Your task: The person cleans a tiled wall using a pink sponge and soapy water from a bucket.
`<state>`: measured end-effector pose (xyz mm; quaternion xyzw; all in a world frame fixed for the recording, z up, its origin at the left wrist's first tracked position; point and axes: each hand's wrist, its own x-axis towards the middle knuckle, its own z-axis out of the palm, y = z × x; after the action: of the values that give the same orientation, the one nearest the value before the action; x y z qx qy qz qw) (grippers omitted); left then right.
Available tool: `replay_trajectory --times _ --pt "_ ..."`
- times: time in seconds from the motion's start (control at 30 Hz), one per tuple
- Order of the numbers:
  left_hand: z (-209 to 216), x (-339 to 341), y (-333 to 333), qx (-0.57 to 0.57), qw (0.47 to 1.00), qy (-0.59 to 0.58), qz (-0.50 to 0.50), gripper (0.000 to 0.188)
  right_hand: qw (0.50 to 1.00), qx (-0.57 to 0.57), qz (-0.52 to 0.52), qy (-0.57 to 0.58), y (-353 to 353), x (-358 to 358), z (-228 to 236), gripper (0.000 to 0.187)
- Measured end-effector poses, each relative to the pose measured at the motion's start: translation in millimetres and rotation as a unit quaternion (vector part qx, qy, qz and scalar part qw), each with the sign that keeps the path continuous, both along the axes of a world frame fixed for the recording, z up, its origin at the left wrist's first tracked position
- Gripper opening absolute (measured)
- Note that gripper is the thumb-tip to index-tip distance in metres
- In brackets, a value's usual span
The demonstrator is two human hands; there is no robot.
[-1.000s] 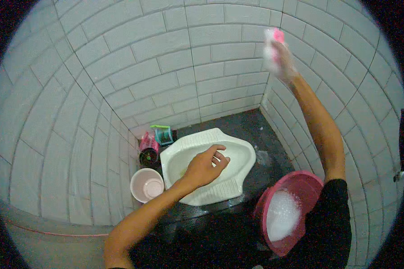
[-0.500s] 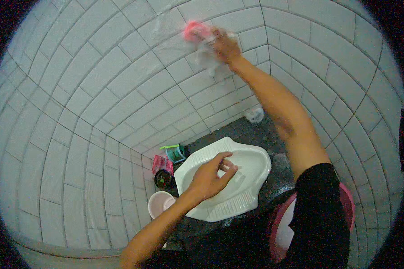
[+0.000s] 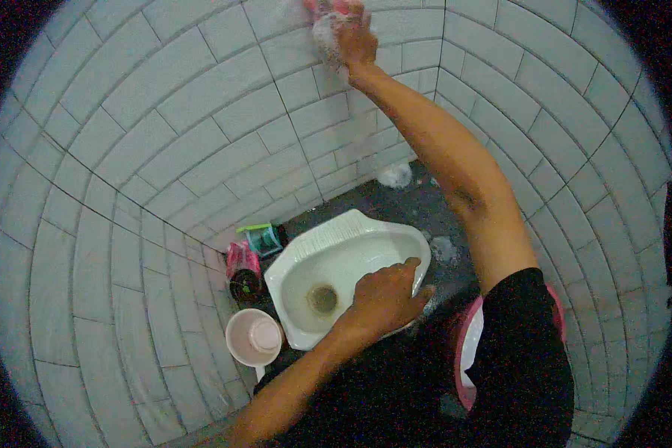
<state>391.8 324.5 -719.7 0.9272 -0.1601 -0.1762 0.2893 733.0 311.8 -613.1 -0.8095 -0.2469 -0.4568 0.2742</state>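
Observation:
High on the back wall (image 3: 194, 112), at the picture's upper edge, my right hand (image 3: 357, 41) is closed around a pink scrubber (image 3: 340, 7). Its exact shape is partly hidden by my fingers and the frame's edge. White suds (image 3: 325, 33) cover the tiles just beside and under that hand. Lower down, my left hand (image 3: 383, 300) hovers above the right part of the white squat toilet (image 3: 312, 243). Its fingers are apart and hold nothing; whether it touches the rim I cannot tell.
A pale pink dipper (image 3: 235, 340) stands left of the toilet. Behind it are a dark round container (image 3: 245, 285), a pink item (image 3: 240, 257) and a teal item (image 3: 263, 239). Foam (image 3: 394, 176) lies on the dark floor (image 3: 328, 213). At right, my sleeve partly hides a pink-rimmed bucket (image 3: 463, 336).
My right hand has moved up and slightly left along the wall with the pink scrubber. My left hand has shifted right and lower over the toilet. The view has tilted a little.

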Motion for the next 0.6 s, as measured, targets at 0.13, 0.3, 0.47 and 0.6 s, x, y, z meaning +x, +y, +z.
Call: replay_trajectory --times 0.13,0.3,0.47,0.6 --pt "-18.0 -3.9 -21.0 -0.036 0.998 -0.050 -0.010 0.055 0.968 -0.198 0.009 -0.157 -52.7 30.6 -44.2 0.051" --pt "-20.9 -12.5 -17.6 0.040 0.991 -0.089 -0.096 0.052 0.998 0.028 -0.039 -0.045 -121.0 37.6 -110.1 0.059" --pt "-28.2 -0.8 -24.3 0.065 0.993 -0.018 -0.095 0.041 0.848 0.482 0.091 0.200 -100.4 41.3 -73.0 0.071" --pt "1.7 7.0 -53.7 0.045 0.992 -0.054 -0.103 0.044 0.966 0.200 -0.133 0.094 -60.2 66.2 -14.6 0.063"
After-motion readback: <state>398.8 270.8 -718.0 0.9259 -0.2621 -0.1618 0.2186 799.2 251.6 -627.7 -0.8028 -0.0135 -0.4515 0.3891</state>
